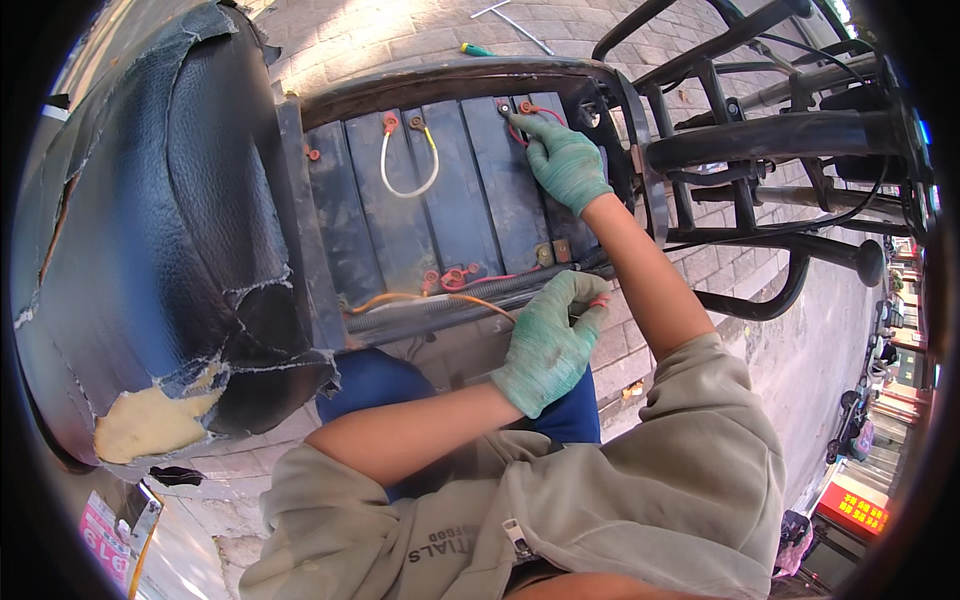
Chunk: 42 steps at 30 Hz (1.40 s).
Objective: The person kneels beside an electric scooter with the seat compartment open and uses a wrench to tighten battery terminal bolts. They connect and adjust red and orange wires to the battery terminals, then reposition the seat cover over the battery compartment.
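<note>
- Head view, middle: a row of dark batteries [460, 190] sits in the open compartment, between the torn black seat [180, 220] on the left and the metal frame [770, 140] on the right.
- Far right of the row: the right hand [570, 165] stretches its index finger to a dark terminal [505, 109], beside a red wire [550, 112]; contact and the lower fingers' state I cannot tell.
- Near side: the left hand [552, 345] has thumb and forefinger closed on a small red piece [600, 300], possibly the end of the orange wire [400, 296] passing behind it.
- Likely hazard: if that piece is a live bare end, brushing a terminal or the frame could spark or short.
- The looped white wire [410, 192] stands proud of the battery tops; a passing sleeve or finger might snag it and strain its connections.
</note>
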Each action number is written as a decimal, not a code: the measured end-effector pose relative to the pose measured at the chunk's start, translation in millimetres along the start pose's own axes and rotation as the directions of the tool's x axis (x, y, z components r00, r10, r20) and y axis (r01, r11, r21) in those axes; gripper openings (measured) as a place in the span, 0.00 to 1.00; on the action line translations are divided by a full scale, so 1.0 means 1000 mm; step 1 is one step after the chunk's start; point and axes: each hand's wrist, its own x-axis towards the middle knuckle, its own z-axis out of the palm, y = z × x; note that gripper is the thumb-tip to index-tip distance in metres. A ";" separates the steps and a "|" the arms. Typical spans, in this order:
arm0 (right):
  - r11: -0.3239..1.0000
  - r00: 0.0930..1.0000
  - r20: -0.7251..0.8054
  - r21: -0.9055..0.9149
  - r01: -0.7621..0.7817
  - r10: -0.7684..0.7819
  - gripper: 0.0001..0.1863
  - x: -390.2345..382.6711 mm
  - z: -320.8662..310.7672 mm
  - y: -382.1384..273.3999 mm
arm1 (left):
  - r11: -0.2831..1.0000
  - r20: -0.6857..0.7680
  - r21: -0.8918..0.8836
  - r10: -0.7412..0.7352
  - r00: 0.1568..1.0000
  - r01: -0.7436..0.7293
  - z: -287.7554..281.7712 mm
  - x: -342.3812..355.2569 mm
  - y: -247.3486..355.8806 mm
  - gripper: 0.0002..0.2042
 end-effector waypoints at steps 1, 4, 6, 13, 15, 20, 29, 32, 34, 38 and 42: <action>0.996 0.997 -0.009 0.042 -0.073 0.073 0.22 0.001 0.001 0.001 | 1.000 -0.006 -0.002 0.006 1.000 -0.006 0.000 0.001 0.000 0.05; 0.987 0.986 -0.061 0.050 -0.149 0.152 0.22 0.004 0.006 0.003 | 0.999 0.003 -0.012 0.051 0.999 -0.051 0.002 0.003 0.000 0.05; 0.989 0.985 -0.084 0.004 -0.149 0.149 0.22 0.006 0.009 0.006 | 0.999 0.004 0.004 0.041 0.999 -0.041 0.003 0.004 -0.001 0.05; 0.999 0.990 -0.139 -0.029 -0.043 0.038 0.22 0.002 0.023 0.012 | 0.999 -0.024 -0.037 0.006 1.000 -0.007 0.003 0.009 -0.001 0.06; 1.000 0.985 -0.175 -0.021 -0.002 -0.002 0.23 0.001 0.025 0.013 | 0.999 -0.042 -0.038 -0.003 0.999 0.001 0.002 0.009 -0.001 0.06; 0.992 0.989 -0.109 -0.092 0.090 -0.100 0.26 0.000 0.018 0.012 | 0.999 -0.048 -0.052 0.012 0.999 -0.015 0.002 0.011 -0.002 0.06; 0.991 0.994 -0.096 -0.112 -0.069 0.059 0.24 0.004 0.022 0.008 | 0.999 -0.055 -0.048 0.019 0.998 -0.021 0.001 0.013 -0.002 0.06; 0.991 0.995 -0.074 -0.114 -0.068 0.060 0.23 0.007 0.023 0.009 | 0.999 -0.061 -0.006 0.033 0.998 -0.033 0.001 0.012 -0.002 0.06; 0.984 0.995 -0.034 -0.151 -0.097 0.093 0.23 0.008 0.022 0.005 | 0.998 -0.074 -0.040 0.051 0.996 -0.054 0.001 0.010 0.000 0.07; 0.953 0.976 -0.040 -0.230 0.200 -0.214 0.28 0.013 0.026 -0.023 | 0.975 -0.102 -0.196 0.087 0.991 -0.106 0.002 0.006 0.004 0.08; 0.900 0.963 0.066 -0.343 0.269 -0.263 0.35 0.022 0.031 -0.063 | 0.959 -0.101 -0.247 0.118 0.988 -0.140 -0.001 0.005 0.009 0.09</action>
